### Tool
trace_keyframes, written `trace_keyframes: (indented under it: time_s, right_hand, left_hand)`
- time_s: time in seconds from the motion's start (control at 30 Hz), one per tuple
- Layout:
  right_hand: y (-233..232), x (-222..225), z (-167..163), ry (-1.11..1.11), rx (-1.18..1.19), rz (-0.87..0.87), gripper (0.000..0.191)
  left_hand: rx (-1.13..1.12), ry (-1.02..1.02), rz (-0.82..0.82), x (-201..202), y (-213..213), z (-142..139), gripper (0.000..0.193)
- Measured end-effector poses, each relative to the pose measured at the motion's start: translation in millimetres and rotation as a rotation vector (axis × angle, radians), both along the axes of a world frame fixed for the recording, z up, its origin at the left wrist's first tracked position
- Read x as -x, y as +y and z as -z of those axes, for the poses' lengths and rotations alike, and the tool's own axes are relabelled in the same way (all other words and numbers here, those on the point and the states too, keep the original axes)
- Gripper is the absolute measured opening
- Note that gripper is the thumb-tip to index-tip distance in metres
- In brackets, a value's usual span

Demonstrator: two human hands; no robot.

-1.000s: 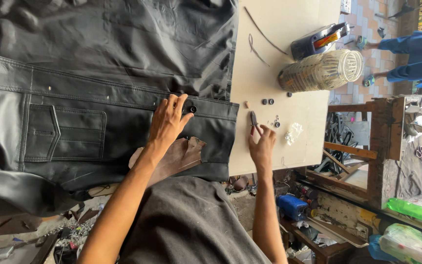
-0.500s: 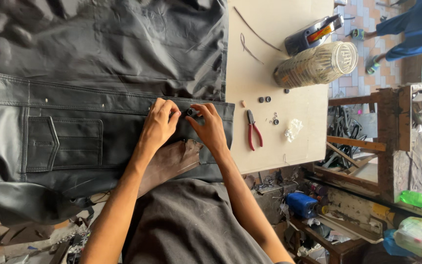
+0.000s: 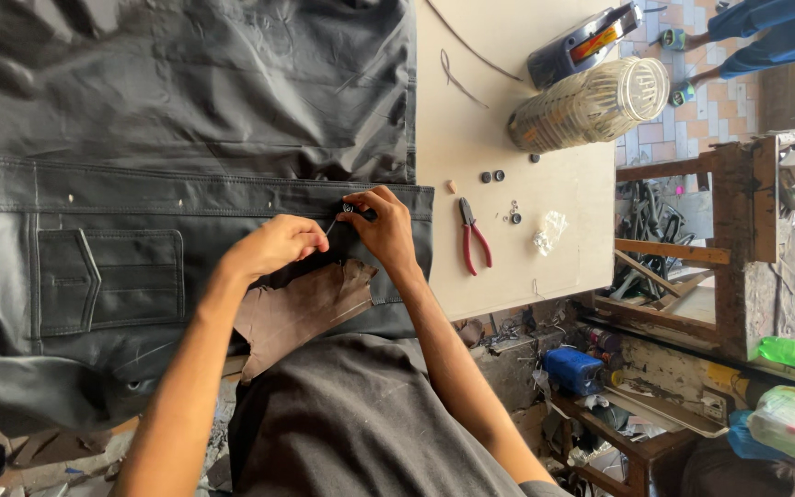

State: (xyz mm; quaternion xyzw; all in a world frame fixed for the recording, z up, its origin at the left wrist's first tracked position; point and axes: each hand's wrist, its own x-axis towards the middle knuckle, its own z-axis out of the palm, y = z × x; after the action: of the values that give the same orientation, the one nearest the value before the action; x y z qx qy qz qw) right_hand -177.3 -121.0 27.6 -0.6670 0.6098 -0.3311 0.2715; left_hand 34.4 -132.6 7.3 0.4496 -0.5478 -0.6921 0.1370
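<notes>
A black leather jacket lies spread over most of the pale tabletop, its front band running up to the bare part where red-handled pliers rest just beside the jacket's edge, with a wicker-wrapped jar farther out from that edge. On the band, the right hand pinches a small round snap button against the leather. The left hand, closed around a thin metal pin, sits just beside the button, its tip pointing at it.
</notes>
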Motion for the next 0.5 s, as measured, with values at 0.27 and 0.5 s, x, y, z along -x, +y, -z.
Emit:
trace_keyframes:
  time_s: [0.27,0.5]
  right_hand:
    - [-4,2,2,-0.005,-0.038,0.026,0.031]
    - [-6,3,2,0.024,-0.057,0.030,0.032]
  left_hand:
    - [-0.041,0.319,-0.024,-112,42,-52,0.019]
    - [0.284,0.887,-0.131,-119,99,-118,0.029]
